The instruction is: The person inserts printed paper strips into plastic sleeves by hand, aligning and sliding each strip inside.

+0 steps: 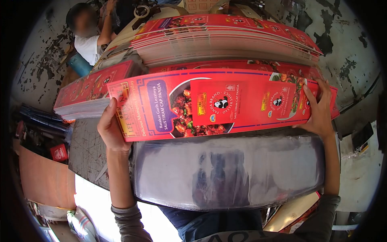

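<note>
A long red printed card (254,101) with panda logos and a food picture is held up level between my two hands. My left hand (113,127) grips its left end, thumb on the printed face. At the opposite end my right hand (320,107) has its thumb and fingers closed on the card. Just below the card, nearest my body, lies a pile of clear plastic sheets or sleeves (274,169), glossy and see-through. More red printed cards (185,66) lie partly hidden behind the held one.
A tall stack of red printed cards (242,42) stands at the back, and a smaller stack (94,86) sits at the left. A dark scratched tabletop (88,149) shows at left. Another person in a white shirt (86,46) is at the far upper left.
</note>
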`<action>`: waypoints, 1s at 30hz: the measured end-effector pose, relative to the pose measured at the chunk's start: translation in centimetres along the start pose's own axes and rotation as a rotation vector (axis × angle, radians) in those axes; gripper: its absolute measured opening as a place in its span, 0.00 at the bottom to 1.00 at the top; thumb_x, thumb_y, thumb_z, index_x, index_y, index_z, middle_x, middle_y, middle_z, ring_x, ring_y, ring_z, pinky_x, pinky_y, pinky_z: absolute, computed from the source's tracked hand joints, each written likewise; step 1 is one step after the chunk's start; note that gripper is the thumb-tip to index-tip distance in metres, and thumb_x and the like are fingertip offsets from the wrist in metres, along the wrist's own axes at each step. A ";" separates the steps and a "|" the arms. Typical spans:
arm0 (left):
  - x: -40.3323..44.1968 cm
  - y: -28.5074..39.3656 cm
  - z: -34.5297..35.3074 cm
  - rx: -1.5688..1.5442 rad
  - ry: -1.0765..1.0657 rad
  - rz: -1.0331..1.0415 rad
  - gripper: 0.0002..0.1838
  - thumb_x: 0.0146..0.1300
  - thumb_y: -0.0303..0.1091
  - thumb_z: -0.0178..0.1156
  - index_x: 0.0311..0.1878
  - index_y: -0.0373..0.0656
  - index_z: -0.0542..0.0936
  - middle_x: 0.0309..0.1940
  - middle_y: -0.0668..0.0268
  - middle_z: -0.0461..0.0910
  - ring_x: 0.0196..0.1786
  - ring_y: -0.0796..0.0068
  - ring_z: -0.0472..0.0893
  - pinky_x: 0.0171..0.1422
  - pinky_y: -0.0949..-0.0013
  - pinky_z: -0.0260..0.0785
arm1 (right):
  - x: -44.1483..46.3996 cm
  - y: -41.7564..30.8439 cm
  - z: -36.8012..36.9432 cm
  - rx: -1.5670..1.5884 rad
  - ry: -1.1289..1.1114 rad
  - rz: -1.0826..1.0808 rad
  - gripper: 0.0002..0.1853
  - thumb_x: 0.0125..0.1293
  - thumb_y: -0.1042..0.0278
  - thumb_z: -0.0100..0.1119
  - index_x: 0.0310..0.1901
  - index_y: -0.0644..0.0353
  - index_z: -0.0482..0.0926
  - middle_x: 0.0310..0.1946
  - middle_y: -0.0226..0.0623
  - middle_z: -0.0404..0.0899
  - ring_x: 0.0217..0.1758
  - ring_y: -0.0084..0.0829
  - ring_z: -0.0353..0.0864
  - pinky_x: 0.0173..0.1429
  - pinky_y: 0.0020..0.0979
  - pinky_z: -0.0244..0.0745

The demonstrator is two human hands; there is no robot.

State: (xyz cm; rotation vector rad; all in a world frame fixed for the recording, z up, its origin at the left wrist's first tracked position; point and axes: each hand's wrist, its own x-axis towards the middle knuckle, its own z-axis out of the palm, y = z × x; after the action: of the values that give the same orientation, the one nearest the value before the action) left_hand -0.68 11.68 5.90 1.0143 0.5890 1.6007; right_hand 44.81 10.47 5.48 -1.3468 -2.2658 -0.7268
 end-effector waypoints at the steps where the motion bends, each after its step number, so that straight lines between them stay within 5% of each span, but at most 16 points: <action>1: 0.1 0.0 -0.3 0.000 0.000 0.000 0.22 0.62 0.41 0.49 0.53 0.34 0.70 0.47 0.58 0.76 0.46 0.71 0.78 0.52 0.69 0.70 | 0.0 0.0 0.0 0.001 -0.001 0.003 0.57 0.22 0.37 0.72 0.63 0.43 0.60 0.61 0.53 0.52 0.65 0.54 0.50 0.67 0.55 0.43; 10: 0.5 -0.1 -0.9 -0.074 -0.112 -0.030 0.23 0.66 0.43 0.42 0.56 0.34 0.66 0.51 0.57 0.73 0.51 0.67 0.75 0.56 0.65 0.67 | 0.0 0.1 0.1 0.043 -0.068 0.002 0.58 0.21 0.38 0.72 0.63 0.44 0.60 0.61 0.51 0.52 0.64 0.54 0.51 0.64 0.53 0.48; 20: 0.4 -0.4 1.3 0.009 0.025 -0.113 0.21 0.66 0.45 0.44 0.50 0.35 0.71 0.42 0.59 0.78 0.40 0.74 0.80 0.43 0.72 0.74 | 0.3 -0.7 0.7 0.094 -0.206 0.068 0.56 0.22 0.55 0.77 0.63 0.44 0.61 0.62 0.48 0.52 0.67 0.52 0.49 0.66 0.49 0.49; 30: 0.6 -0.8 1.6 0.138 0.078 -0.148 0.24 0.63 0.49 0.49 0.49 0.36 0.71 0.39 0.60 0.78 0.37 0.76 0.81 0.39 0.74 0.75 | 0.6 -0.6 0.1 0.162 -0.301 0.120 0.59 0.18 0.58 0.78 0.63 0.44 0.60 0.63 0.47 0.50 0.68 0.51 0.47 0.69 0.50 0.45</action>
State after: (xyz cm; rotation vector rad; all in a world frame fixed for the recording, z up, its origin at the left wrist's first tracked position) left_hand 1.03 12.30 6.28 0.9890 0.8187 1.4892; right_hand 44.00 10.67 5.61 -1.5833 -2.3825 -0.3085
